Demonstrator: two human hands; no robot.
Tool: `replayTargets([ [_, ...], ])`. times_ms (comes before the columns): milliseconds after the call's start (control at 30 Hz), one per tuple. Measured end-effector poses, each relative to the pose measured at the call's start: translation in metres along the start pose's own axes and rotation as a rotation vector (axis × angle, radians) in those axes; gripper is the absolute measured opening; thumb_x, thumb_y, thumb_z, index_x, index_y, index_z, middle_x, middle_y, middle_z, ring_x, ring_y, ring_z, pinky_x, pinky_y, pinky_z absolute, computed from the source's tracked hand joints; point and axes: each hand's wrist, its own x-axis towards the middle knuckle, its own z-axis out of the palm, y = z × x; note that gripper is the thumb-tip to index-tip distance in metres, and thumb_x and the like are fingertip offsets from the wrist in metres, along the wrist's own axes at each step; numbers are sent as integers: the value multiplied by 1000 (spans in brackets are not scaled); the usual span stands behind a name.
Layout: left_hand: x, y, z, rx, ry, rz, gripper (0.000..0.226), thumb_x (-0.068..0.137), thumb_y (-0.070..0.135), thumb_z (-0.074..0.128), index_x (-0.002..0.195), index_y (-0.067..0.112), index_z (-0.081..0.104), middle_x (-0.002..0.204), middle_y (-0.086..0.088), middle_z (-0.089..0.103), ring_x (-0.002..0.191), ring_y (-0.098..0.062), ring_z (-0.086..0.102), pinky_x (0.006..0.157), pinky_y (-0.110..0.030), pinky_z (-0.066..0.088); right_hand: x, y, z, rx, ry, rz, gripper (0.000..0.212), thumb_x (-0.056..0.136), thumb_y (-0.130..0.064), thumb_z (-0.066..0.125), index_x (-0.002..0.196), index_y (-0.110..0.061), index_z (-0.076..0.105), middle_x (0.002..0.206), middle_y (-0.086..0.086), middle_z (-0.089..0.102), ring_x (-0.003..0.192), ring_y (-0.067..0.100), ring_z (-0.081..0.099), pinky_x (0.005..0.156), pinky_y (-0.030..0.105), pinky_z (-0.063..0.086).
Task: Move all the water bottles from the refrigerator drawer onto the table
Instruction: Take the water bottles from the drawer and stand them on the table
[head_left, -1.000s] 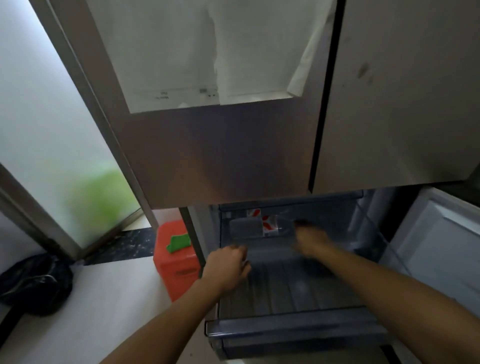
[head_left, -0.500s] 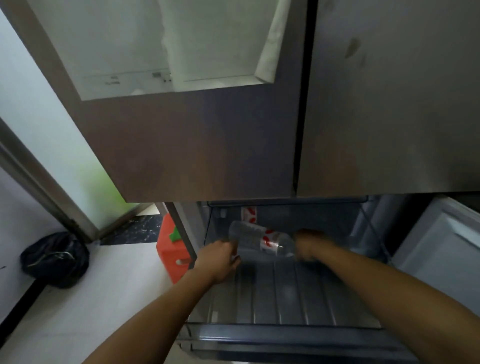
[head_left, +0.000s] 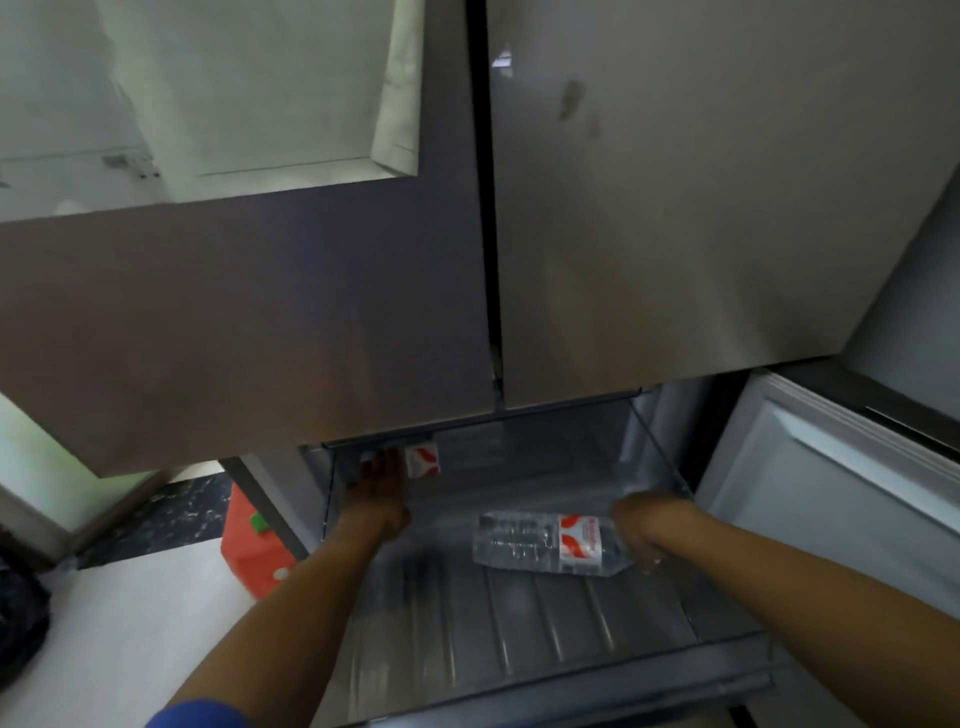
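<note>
Our right hand (head_left: 641, 525) is closed around the cap end of a clear water bottle (head_left: 545, 543), which lies on its side with the red-and-white label near our fingers and the base pointing left; whether it rests on the ribbed floor or hangs just above it, we cannot tell. Our left hand (head_left: 379, 486) reaches deep to the back left of the refrigerator drawer (head_left: 545, 654) and sits against a second bottle (head_left: 422, 461), of which only a red-and-white label patch shows under the door edge; the fingers are dark and blurred, so we cannot tell whether they are closed on it or only touching. The two bottles are well apart, one at back left, one at centre right. Two bottles counted, two hands, both forearms over the drawer floor. The front lip of the drawer runs across below our arms. Above, two closed grey fridge doors (head_left: 675, 234) overhang the back of the drawer and hide the top of the far bottle. To the left on the pale floor stands an orange container (head_left: 244, 551), a dark bag (head_left: 21, 618) at the far left edge. A blue sleeve (head_left: 202, 714) shows on our left arm.
</note>
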Motion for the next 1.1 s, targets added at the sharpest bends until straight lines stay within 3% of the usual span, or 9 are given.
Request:
replayTargets([
  [200, 54, -12, 13, -42, 153, -13, 65, 86, 27, 48, 144, 4, 27, 145, -21, 39, 131, -38, 40, 109, -46, 34, 16, 1, 10, 16, 52, 26, 54, 76, -22, 79, 123, -7, 59, 118, 9, 66, 101, 24, 65, 83, 32, 53],
  [333, 53, -1, 24, -35, 149, -93, 57, 97, 35, 34, 147, 9, 23, 143, -20, 41, 129, -37, 42, 109, -42, 33, 16, 3, 16, 76, 102, 33, 56, 74, -21, 79, 124, -9, 56, 119, 9, 64, 101, 25, 64, 84, 32, 53],
  [467, 25, 7, 13, -46, 56, -54, 51, 103, 34, 16, 147, 10, 27, 143, -24, 43, 131, -37, 42, 109, -39, 32, 4, 0, 13, 117, 111, 43, 61, 74, -24, 79, 128, -12, 53, 120, 9, 63, 99, 24, 62, 88, 34, 53],
  [567, 2, 10, 5, -41, -117, 58, 63, 101, 36, 34, 151, 10, 7, 152, -18, 30, 137, -33, 36, 112, -39, 29, -16, -2, 6, 219, 69, -6, 58, 75, -21, 78, 128, -14, 54, 116, 9, 64, 90, 23, 59, 84, 32, 50],
  [667, -23, 11, 4, -177, -265, 133, 68, 92, 51, 42, 143, 9, 29, 147, -16, 41, 131, -30, 44, 109, -37, 36, -33, 2, 7, 405, 36, -54, 35, 73, -24, 79, 104, -19, 64, 99, 3, 67, 84, 19, 62, 81, 31, 54],
  [733, -44, 13, -5, -149, -214, 117, 74, 95, 42, 45, 149, 4, 11, 141, -19, 47, 125, -33, 50, 102, -37, 40, -43, 7, 11, 593, 67, -74, 20, 70, -26, 81, 79, -24, 63, 82, -4, 66, 79, 17, 64, 75, 30, 55],
  [833, -70, 6, -15, -89, -167, 145, 81, 96, 34, 47, 151, 13, -8, 136, -23, 50, 117, -36, 55, 95, -40, 43, -57, 7, 13, 795, 171, -57, 26, 63, -31, 85, 74, -26, 63, 72, -9, 65, 74, 15, 63, 69, 29, 53],
  [967, -95, -7, -30, -106, -39, 212, 65, 97, 34, 41, 149, 15, 7, 123, -21, 58, 101, -37, 61, 82, -41, 48, -77, -4, 11, 937, 316, -43, 35, 62, -33, 85, 85, -31, 58, 92, -5, 65, 85, 13, 61, 69, 25, 49],
  [1100, -118, -9, -47, -122, 179, 278, 39, 98, 38, 38, 127, 13, 32, 98, -13, 67, 83, -35, 65, 68, -41, 52, -91, -20, -1, 1111, 506, -58, 29, 76, -44, 76, 85, -29, 53, 91, -1, 64, 83, 12, 61, 70, 29, 50],
])
